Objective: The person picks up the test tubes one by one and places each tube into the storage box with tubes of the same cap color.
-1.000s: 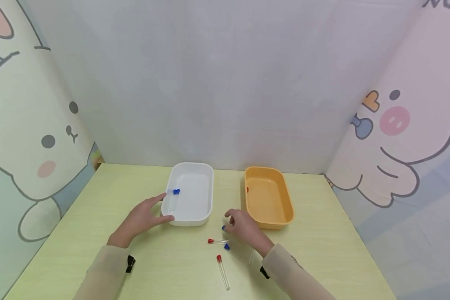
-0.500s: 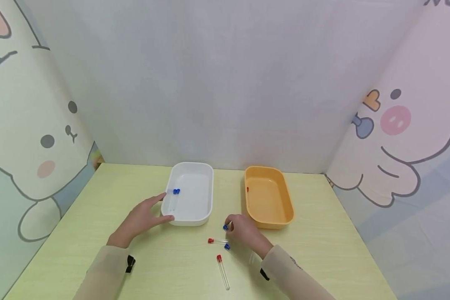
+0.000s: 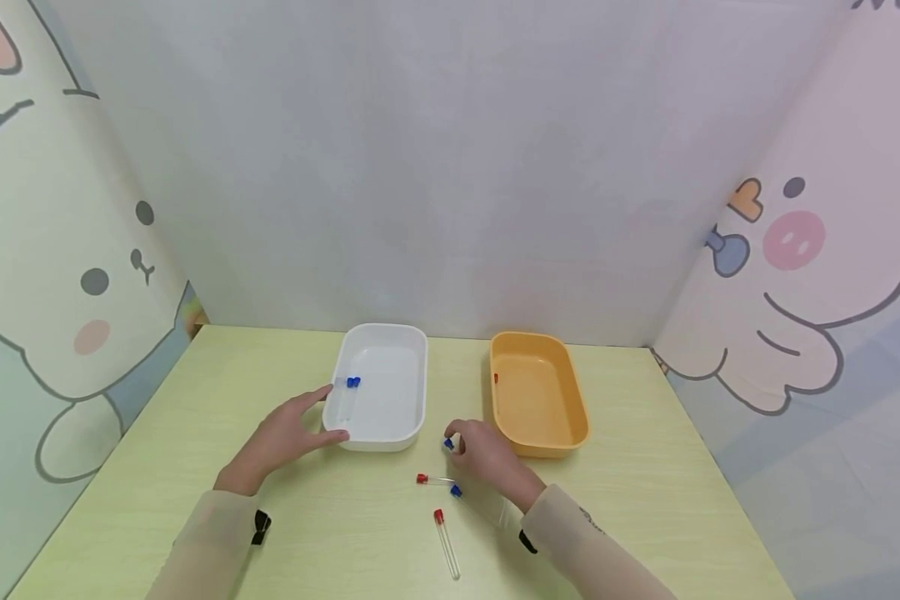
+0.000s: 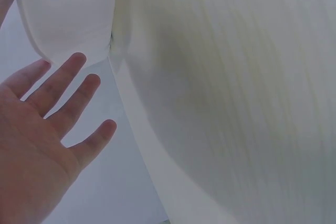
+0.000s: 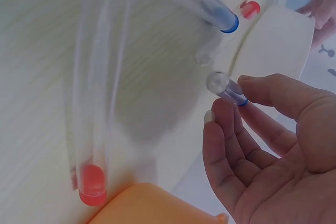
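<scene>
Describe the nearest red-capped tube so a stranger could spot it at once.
On the table, start between the white tray and the orange tray. Come toward the camera, past the crosswise red-capped tube. The wanted tube lies closest to the camera, lengthwise, its red cap pointing away.

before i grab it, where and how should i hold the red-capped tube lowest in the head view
Pinch the red-capped tube at mid-length, on its clear part, from above, one fingertip on each long side. It is slender and lies flat on the table, with nothing touching its sides. Coming from its left would probably keep you clear of the right sleeve.
</scene>
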Demonstrator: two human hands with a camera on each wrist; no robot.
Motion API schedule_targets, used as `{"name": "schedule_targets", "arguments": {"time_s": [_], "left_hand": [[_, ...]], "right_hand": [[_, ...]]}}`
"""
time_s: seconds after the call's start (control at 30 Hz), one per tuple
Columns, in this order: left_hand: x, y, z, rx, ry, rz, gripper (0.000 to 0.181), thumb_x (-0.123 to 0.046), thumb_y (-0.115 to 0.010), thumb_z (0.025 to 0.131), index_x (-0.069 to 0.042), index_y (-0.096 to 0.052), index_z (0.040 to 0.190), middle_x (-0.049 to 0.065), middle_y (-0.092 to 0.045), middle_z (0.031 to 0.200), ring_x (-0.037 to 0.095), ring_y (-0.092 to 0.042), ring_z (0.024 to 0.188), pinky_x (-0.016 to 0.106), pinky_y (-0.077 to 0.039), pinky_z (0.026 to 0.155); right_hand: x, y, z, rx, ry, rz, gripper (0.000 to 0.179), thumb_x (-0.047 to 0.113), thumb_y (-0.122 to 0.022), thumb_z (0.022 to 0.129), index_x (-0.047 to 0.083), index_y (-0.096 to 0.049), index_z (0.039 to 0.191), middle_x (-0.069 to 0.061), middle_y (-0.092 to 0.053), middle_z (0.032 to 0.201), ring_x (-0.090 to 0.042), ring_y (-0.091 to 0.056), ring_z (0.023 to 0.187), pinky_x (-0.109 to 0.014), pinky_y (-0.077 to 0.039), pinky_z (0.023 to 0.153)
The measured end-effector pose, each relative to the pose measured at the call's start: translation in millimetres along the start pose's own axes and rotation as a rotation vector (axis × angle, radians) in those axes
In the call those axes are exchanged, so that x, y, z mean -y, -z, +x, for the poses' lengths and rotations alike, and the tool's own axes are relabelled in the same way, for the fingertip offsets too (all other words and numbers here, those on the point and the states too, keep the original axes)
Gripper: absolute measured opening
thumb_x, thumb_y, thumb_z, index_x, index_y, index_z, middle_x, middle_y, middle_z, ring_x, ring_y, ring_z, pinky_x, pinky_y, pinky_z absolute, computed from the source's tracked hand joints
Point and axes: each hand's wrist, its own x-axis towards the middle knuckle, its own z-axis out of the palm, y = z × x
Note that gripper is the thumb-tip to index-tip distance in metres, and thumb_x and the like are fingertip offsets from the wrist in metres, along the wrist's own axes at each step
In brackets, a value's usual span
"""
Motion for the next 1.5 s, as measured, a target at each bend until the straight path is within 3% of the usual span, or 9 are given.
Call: {"name": "schedule_targets", "arguments": {"time_s": [0.67, 0.97, 1.5], "left_hand": [[0.2, 0.0, 0.4, 0.006, -0.007, -0.004, 0.102, -0.061, -0.081, 0.08, -0.005, -0.043, 0.156, 0.025, -0.046, 0.158, 0.05, -0.042, 0.146, 0.067, -0.042, 0.114], [-0.3, 0.3, 0.7, 0.008, -0.004, -0.002, 0.102, -0.061, -0.081, 0.081, -0.004, -0.043, 0.156, 0.025, -0.046, 0.158, 0.05, -0.042, 0.146, 0.067, -0.042, 0.114], [0.2, -1.2, 0.8, 0.005, 0.013, 0.016, 0.103, -0.061, -0.081, 0.08, -0.005, -0.042, 0.156, 0.026, -0.046, 0.158, 0.051, -0.042, 0.145, 0.068, -0.041, 0.114]], "right_hand": [[23.4, 29.1, 5.0, -0.068, 0.045, 0.02, 0.029, 0.007, -0.074, 0.09, 0.007, -0.071, 0.119, 0.004, -0.059, 0.072, -0.009, -0.05, 0.061, -0.019, -0.041, 0.053], [38.7, 43.4, 14.4, -0.081, 0.036, 0.078, 0.03, 0.009, -0.073, 0.092, 0.009, -0.069, 0.122, 0.001, -0.062, 0.075, -0.012, -0.051, 0.061, -0.021, -0.042, 0.054], [59.2, 45.0, 39.5, -0.107, 0.018, 0.161, 0.029, 0.013, -0.072, 0.094, 0.011, -0.069, 0.123, -0.002, -0.067, 0.081, -0.013, -0.055, 0.066, -0.021, -0.047, 0.057]]}}
